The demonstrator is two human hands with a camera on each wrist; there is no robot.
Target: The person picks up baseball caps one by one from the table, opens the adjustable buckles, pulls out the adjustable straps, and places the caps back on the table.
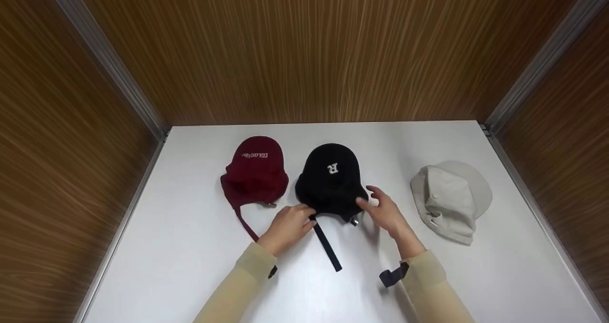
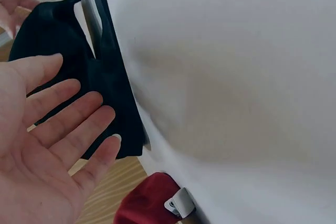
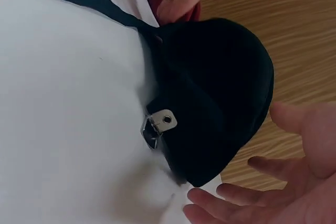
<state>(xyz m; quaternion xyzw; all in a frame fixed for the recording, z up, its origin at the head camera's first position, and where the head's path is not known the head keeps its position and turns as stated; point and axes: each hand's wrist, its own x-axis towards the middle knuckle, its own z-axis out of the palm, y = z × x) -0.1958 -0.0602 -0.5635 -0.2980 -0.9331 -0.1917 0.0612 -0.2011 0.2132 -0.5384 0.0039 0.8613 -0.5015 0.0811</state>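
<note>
A black baseball cap (image 1: 328,180) with a white letter R lies in the middle of the white table, its loose strap (image 1: 326,245) trailing toward the person. At the cap's near left edge is my left hand (image 1: 291,225), fingers extended alongside the fabric in the left wrist view. My right hand (image 1: 384,212) is by the cap's right side, fingers spread and relaxed. In the right wrist view the strap's metal buckle (image 3: 164,120) shows at the open back of the cap. Neither hand visibly grips it; whether fingertips touch the cloth is hard to tell.
Left of the black cap lies a dark red cap (image 1: 257,175) with white lettering, its strap partly behind the left wrist. A beige cap (image 1: 449,199) lies on its side at the right. Wood-grain panels (image 1: 323,52) enclose the white table (image 1: 190,275) at the back and sides.
</note>
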